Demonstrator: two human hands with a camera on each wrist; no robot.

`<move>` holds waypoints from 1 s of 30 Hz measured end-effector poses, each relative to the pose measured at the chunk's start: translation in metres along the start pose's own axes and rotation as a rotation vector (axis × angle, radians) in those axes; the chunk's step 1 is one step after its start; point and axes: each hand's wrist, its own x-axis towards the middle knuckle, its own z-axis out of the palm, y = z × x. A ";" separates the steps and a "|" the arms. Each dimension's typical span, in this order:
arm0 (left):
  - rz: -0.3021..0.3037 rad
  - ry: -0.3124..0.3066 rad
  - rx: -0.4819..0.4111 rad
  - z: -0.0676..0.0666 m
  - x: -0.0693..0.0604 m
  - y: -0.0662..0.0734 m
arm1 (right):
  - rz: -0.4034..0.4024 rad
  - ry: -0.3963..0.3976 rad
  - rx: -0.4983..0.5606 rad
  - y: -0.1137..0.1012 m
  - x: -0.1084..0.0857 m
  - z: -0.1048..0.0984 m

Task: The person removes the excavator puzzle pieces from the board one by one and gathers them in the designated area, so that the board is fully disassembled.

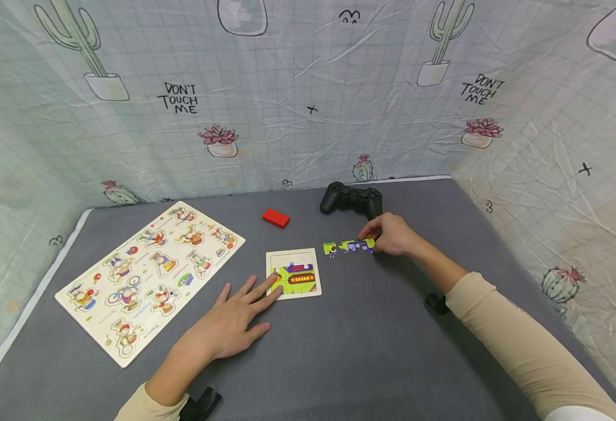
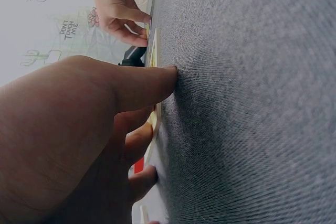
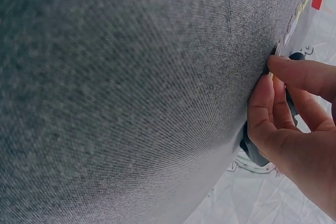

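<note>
My left hand lies with fingers spread, its fingertips on the left edge of a small square puzzle board. Joined pieces in the board's lower part form a yellow-green picture with a red and purple vehicle. To the right of the board, a short row of loose puzzle pieces lies on the cloth. At the right end of that row my right hand pinches a puzzle piece between thumb and fingers. The right wrist view shows this piece only edge-on, mostly hidden by the fingers.
A black game controller lies just behind the right hand. A red block sits behind the puzzle board. On the left, a large board with cartoon figures lies at an angle. Patterned cloth hangs behind the grey tabletop.
</note>
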 end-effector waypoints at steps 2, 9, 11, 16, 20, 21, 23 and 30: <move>0.000 -0.002 0.000 0.000 0.000 0.000 | 0.003 0.000 -0.005 0.000 0.000 0.000; -0.003 -0.008 -0.002 0.000 0.001 0.000 | 0.017 -0.006 -0.016 -0.002 0.000 -0.002; -0.003 -0.009 -0.003 0.000 0.001 0.000 | 0.018 -0.010 -0.016 -0.002 0.000 -0.003; -0.002 -0.009 -0.008 0.000 0.002 0.000 | 0.008 -0.020 -0.019 -0.001 0.002 -0.002; -0.002 -0.008 -0.009 0.000 0.001 0.000 | -0.011 -0.027 -0.030 0.000 0.002 -0.002; -0.002 -0.007 -0.009 0.001 0.001 0.000 | -0.018 -0.029 -0.033 0.000 0.002 -0.002; -0.002 -0.006 -0.006 0.001 0.001 0.000 | -0.019 -0.030 -0.034 0.000 0.002 -0.002; -0.010 -0.007 -0.010 0.000 0.000 -0.001 | -0.042 -0.039 -0.057 -0.001 0.002 -0.003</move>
